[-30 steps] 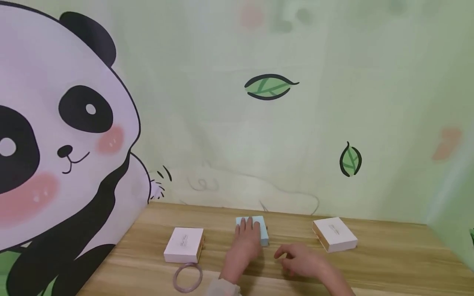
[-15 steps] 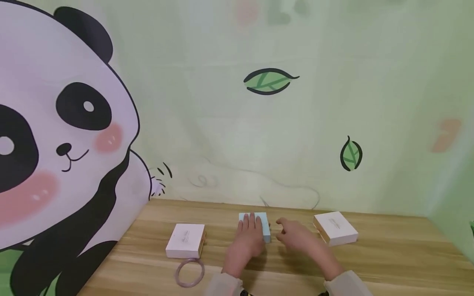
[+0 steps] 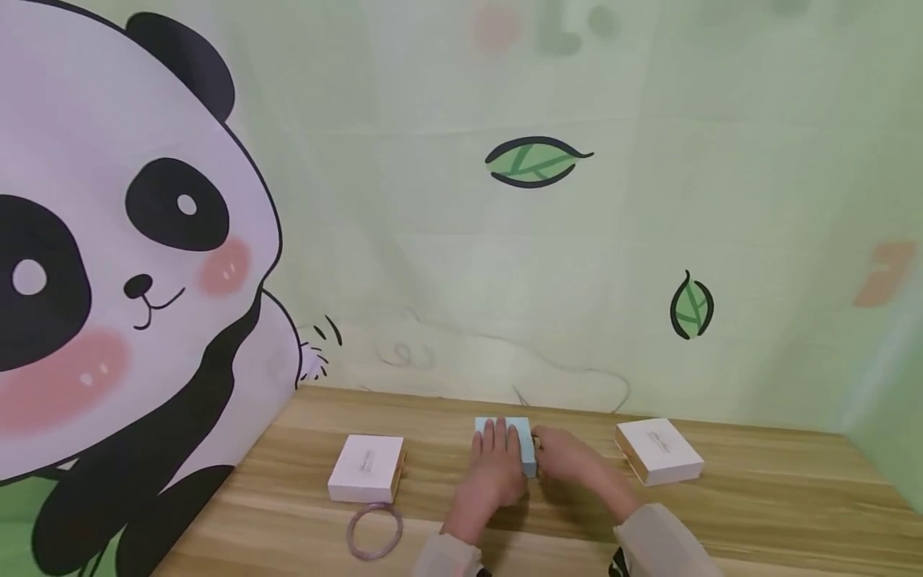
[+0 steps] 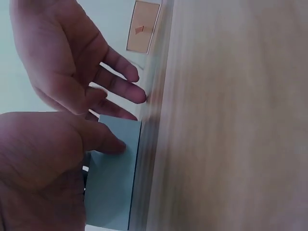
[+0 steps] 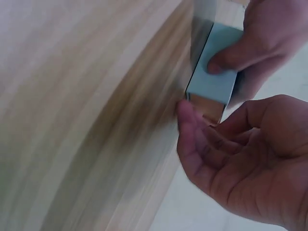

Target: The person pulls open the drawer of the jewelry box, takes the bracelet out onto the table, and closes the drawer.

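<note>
A light blue drawer-style box (image 3: 531, 458) with a brown end (image 5: 206, 107) lies on the wooden table. My left hand (image 3: 493, 473) holds it from above, fingers laid over its top; in the left wrist view the thumb (image 4: 108, 138) presses the near side. At the box's right end, my right hand (image 3: 573, 461) has its fingertips at a small pull tab (image 3: 536, 441) and seems to pinch it. That contact is partly hidden by the fingers in the right wrist view, where the right hand (image 5: 260, 159) is curled near the brown end.
To the left sits a white box (image 3: 366, 469) with print on its lid, and a pale purple ring (image 3: 375, 553) lies just in front of it. Another white box (image 3: 659, 451) stands to the right. Behind the table (image 3: 433, 409) hangs a panda-printed backdrop (image 3: 404, 240).
My right hand has moved forward and left, from apart from the light blue box to its right end. The left hand stays on the box; the head view has shifted slightly.
</note>
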